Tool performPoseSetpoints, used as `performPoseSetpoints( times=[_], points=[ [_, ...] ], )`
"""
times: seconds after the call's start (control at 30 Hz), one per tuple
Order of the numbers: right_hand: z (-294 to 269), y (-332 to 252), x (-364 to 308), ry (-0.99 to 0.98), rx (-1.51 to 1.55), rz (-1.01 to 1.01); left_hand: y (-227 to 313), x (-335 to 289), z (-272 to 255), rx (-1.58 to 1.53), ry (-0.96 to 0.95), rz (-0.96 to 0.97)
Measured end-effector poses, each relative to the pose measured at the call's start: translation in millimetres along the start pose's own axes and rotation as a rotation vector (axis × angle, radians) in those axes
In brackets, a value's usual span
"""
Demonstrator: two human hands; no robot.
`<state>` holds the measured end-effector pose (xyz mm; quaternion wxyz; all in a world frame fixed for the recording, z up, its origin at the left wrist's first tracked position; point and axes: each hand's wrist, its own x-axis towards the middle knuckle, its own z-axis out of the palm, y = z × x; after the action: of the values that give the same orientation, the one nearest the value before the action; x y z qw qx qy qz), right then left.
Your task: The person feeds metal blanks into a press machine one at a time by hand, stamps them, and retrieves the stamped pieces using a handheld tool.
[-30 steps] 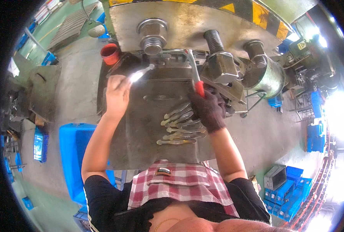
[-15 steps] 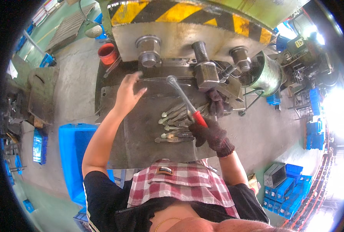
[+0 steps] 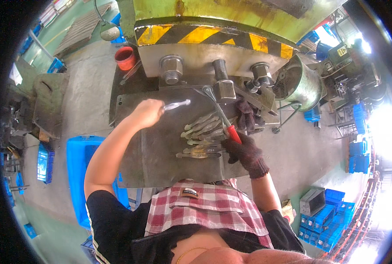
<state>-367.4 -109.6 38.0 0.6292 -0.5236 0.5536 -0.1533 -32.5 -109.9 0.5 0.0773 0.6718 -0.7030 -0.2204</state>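
Note:
My bare left hand (image 3: 148, 113) is closed round one end of a slim metal piece (image 3: 177, 105), whose knobbed other end points right. It is held above the dark metal table (image 3: 134, 152). My right hand (image 3: 245, 154), in a dark knitted glove, grips a red-handled metal tool (image 3: 234, 134). The tool's long shank reaches away to a rounded tip near the press's lower edge. Between my hands, several flat, shaped metal pieces (image 3: 200, 152) lie in a loose row on the table. The striped press ram (image 3: 200, 35) with large bolts stands just beyond.
A dark glove (image 3: 247, 115) lies on the table's right side. A red pot (image 3: 125, 58) stands at the far left. A blue bin (image 3: 75, 171) is beside my left arm. A large green fan (image 3: 295, 83) stands right of the press, with blue crates (image 3: 325, 220) at lower right.
My left hand was open and blurred near the press; now it is closed on a metal piece, lower and nearer me. The ram appears lower. The red-handled tool has shifted slightly right.

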Motion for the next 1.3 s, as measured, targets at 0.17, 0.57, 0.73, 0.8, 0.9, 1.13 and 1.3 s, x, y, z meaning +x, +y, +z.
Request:
performPoseSetpoints(
  times=[0.17, 0.57, 0.73, 0.8, 0.9, 1.13, 1.3],
  points=[
    [-11, 0, -8, 0.028, 0.042, -0.002, 2, 18, -48, -0.153, 0.339, -0.017],
    [-10, -26, -19, -0.035, 0.019, -0.042, -23, 111, -56, -0.128, 1.074, 0.113],
    [-7, -27, -7, -0.102, -0.029, -0.082, 0, 49, -29, -1.042, 0.372, -0.255],
    [-5, -28, -5, -0.122, -0.069, -0.105, 14, 32, -22, -1.236, 0.237, -0.230],
    [1, -25, 1, -0.171, -0.177, -0.014, 11, 20, -1, -1.281, 0.278, -0.225],
    [9, -3, 7, -0.277, 0.124, 0.151, 8, 11, 29, -0.927, 0.563, 0.014],
    [23, 10, 8, -0.221, 0.188, 0.133, 28, 4, 37, -1.028, 0.640, 0.036]
  ],
)
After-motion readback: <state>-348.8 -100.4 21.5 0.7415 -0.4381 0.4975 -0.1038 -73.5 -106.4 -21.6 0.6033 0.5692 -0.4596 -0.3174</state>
